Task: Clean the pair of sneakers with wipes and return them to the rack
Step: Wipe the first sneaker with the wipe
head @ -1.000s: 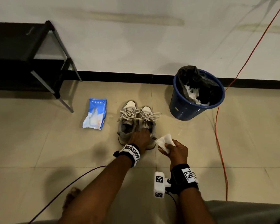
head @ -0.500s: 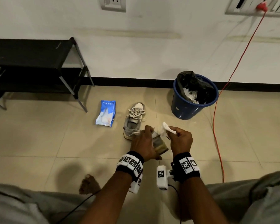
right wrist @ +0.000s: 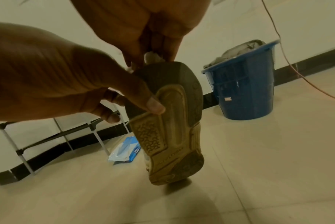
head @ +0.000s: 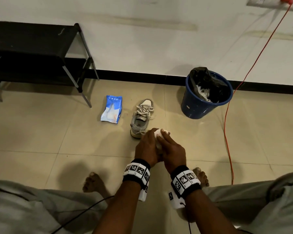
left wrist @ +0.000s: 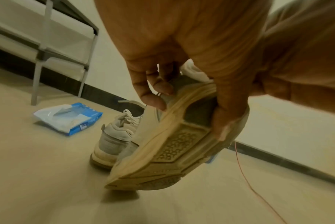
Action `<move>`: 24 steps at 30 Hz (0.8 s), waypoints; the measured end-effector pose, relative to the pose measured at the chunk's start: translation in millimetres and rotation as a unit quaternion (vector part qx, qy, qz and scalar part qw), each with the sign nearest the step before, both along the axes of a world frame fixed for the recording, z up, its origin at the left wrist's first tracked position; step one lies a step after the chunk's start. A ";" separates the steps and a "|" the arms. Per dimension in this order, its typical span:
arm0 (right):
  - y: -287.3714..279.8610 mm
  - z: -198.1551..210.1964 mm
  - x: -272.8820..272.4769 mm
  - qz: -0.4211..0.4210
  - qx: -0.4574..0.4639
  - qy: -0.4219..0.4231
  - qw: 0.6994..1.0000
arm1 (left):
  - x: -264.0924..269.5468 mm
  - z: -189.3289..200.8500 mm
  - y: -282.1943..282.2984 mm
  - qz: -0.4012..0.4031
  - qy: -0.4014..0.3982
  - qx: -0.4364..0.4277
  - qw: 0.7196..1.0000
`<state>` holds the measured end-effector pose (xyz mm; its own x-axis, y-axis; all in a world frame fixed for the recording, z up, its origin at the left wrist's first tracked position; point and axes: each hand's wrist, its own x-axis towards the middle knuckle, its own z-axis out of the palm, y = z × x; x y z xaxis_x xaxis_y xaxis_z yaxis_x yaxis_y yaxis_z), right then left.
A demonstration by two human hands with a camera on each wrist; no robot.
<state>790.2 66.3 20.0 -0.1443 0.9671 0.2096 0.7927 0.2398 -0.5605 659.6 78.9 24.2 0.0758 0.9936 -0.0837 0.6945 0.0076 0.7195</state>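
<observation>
The grey-and-beige mesh sneaker with a tan, patterned rubber sole [left wrist: 174, 145] is now lifted off the tiled floor [head: 41, 132], toe tilted downward, sole facing the person. The left hand [head: 146, 147] grips its heel end, thumb on the sole. The right hand [head: 173, 149] pinches a crumpled white wipe [head: 159, 132] against the heel. Its mate [head: 141, 117] lies on the floor pointing toward the wall, between the blue wipes pack [head: 112, 109] and blue plastic bin [head: 205, 97]; the black rack [head: 41, 53] stands left.
</observation>
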 end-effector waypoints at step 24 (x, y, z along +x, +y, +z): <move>15.1 0.2 -2.7 0.035 0.104 -0.104 0.989 | 4.4 -4.8 26.4 0.030 -0.029 0.000 0.999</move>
